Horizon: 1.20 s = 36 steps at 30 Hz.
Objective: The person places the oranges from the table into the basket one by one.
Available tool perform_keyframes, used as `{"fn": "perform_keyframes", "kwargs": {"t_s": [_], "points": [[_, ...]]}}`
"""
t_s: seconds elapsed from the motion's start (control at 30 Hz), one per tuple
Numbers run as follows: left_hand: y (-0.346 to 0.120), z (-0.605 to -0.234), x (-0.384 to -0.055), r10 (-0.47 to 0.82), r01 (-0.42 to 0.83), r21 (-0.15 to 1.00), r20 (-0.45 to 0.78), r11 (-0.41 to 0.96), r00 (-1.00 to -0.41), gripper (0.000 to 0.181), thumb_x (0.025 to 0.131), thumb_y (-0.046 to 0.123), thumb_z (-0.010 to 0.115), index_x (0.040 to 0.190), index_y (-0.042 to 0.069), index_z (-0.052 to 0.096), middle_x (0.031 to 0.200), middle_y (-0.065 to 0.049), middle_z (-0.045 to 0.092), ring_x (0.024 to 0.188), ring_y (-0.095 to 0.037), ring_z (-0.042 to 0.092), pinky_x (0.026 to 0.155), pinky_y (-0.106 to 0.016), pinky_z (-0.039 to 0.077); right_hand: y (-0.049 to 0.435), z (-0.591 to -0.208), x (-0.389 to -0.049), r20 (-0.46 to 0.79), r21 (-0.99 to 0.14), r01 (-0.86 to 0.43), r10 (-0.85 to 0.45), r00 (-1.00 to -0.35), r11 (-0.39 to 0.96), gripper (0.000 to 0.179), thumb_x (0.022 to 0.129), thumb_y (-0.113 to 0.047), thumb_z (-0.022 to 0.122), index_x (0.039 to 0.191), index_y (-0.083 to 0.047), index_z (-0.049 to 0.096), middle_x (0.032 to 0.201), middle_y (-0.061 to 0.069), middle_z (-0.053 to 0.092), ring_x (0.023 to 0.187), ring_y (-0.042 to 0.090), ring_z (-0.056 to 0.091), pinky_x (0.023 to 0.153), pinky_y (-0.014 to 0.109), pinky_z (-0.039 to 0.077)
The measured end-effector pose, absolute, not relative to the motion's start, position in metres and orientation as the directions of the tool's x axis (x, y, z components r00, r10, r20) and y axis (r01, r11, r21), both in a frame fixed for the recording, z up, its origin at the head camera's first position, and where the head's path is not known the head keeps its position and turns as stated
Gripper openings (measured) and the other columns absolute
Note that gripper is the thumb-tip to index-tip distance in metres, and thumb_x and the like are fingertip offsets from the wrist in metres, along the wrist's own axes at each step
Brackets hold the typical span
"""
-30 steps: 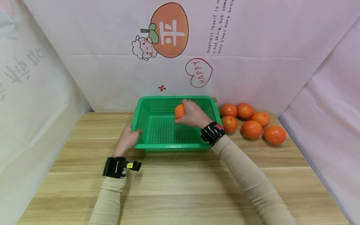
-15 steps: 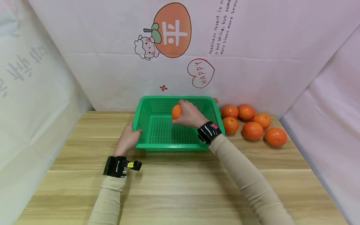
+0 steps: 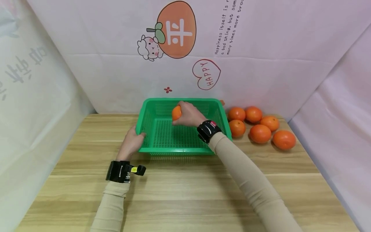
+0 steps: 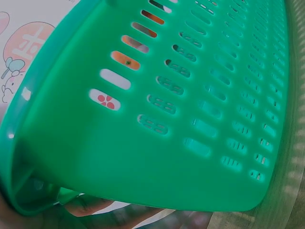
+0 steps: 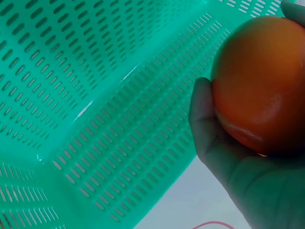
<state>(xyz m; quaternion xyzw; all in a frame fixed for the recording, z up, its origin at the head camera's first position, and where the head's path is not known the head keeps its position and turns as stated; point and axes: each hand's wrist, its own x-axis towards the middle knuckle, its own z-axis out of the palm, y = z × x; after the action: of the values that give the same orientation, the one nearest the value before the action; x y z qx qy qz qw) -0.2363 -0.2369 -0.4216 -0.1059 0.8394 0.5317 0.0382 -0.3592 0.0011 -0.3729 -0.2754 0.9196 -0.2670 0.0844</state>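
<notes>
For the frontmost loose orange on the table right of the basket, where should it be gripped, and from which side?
Take the round orange fruit across its widest part, from above and its open near side. It lies at the group's near right edge; other oranges crowd its left and back.

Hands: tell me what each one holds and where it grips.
The right hand grips an orange around its side, over the green basket. The left hand holds the basket's left rim.
</notes>
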Motion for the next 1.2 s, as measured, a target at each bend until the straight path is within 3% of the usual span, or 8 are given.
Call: {"fn": "perform_keyframes", "kwargs": {"t_s": [0.93,1.2], "points": [[-0.240,-0.425,-0.240,-0.144,-0.226,0.885,-0.182,0.406,-0.973,0.055,0.109,0.017,0.042,0.161,0.000,0.033,0.154,-0.027,0.050,0.135,-0.044,0.055,0.106,-0.055,0.049,-0.036,-0.405,-0.387,-0.063,-0.517,-0.442,-0.547,-0.835,0.733,0.076,0.088,-0.033,0.084,0.149,-0.006,0.047,0.125,0.013,0.062,0.101,0.026,0.062,0.088,0.039,0.055],[-0.237,-0.424,-0.240,-0.140,-0.228,0.890,-0.187,0.394,-0.972,0.055,0.109,0.016,0.043,0.161,0.000,0.032,0.155,-0.027,0.050,0.136,-0.044,0.055,0.108,-0.055,0.049,-0.054,-0.411,-0.386,-0.091,-0.481,-0.464,-0.569,-0.817,0.743,0.078,0.088,-0.034,0.084,0.149,-0.006,0.046,0.124,0.013,0.062,0.100,0.025,0.063,0.086,0.036,0.055]]}}
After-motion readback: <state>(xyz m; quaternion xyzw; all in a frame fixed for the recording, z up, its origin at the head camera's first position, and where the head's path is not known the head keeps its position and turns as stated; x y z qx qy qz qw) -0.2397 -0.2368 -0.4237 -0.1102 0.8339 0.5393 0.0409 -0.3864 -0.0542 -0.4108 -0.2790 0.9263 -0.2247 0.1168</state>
